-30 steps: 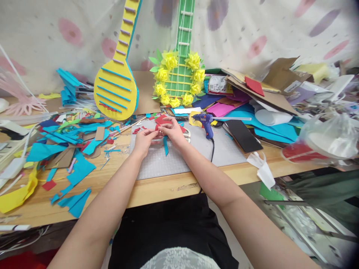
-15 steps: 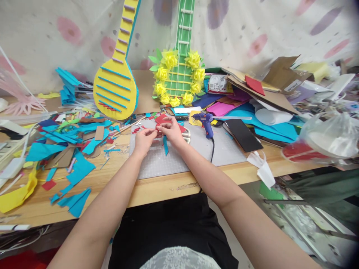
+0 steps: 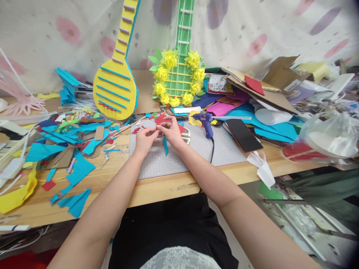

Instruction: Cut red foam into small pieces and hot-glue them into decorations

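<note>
Above the grey cutting mat, my left hand and my right hand meet fingertip to fingertip. Both are closed in a pinch on a small piece of red paper, mostly hidden by the fingers. A larger red sheet shows just behind the fingertips. Below my right hand, a blue strip lies on the mat. White-handled scissors rest beside that hand, partly covered by it and by red paper. Several short red rolls lie left of the hands.
A blue glue gun and a black phone lie to the right. Behind stand a yellow paper instrument and a green one with yellow flowers. Blue scraps cover the left; cardboard is piled at right.
My fingers have shifted very slightly around the small red piece, which shows less now. Everything else stays where it was.
</note>
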`<action>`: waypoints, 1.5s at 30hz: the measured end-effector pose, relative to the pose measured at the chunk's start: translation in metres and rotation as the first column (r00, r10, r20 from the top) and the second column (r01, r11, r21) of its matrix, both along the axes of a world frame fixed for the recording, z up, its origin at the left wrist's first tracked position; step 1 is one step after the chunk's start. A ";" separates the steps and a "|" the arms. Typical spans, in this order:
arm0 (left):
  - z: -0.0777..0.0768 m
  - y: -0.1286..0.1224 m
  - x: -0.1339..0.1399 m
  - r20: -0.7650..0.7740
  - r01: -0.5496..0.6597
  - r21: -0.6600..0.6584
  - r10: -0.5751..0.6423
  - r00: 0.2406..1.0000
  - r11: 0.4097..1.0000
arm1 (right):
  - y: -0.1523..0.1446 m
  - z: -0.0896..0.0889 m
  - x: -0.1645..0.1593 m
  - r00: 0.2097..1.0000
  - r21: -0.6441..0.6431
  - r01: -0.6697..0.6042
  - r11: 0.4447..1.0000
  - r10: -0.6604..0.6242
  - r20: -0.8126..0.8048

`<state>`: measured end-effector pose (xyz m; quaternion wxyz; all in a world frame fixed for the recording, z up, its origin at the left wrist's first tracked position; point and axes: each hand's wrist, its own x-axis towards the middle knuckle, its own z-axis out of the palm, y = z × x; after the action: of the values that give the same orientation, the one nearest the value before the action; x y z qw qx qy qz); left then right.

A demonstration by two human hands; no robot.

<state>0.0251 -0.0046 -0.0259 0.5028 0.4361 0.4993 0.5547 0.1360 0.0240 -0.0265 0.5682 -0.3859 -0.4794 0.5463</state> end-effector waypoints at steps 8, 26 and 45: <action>0.009 -0.004 0.002 0.056 0.020 -0.060 -0.017 0.998 0.998 | -0.001 0.006 0.009 0.997 -0.080 -0.058 0.995 0.054 -0.058; 0.011 -0.002 -0.002 0.230 0.058 -0.122 -0.029 0.973 0.991 | -0.017 0.015 0.016 0.909 0.421 -0.074 0.904 -0.112 0.401; 0.014 -0.006 0.002 0.175 0.086 -0.146 -0.060 0.983 0.985 | -0.002 0.009 0.013 0.980 -0.156 -0.069 0.985 0.038 -0.197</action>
<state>0.0267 -0.0110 -0.0114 0.5958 0.3652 0.4793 0.5310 0.1490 0.0218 -0.0171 0.5638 -0.3630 -0.3863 0.6334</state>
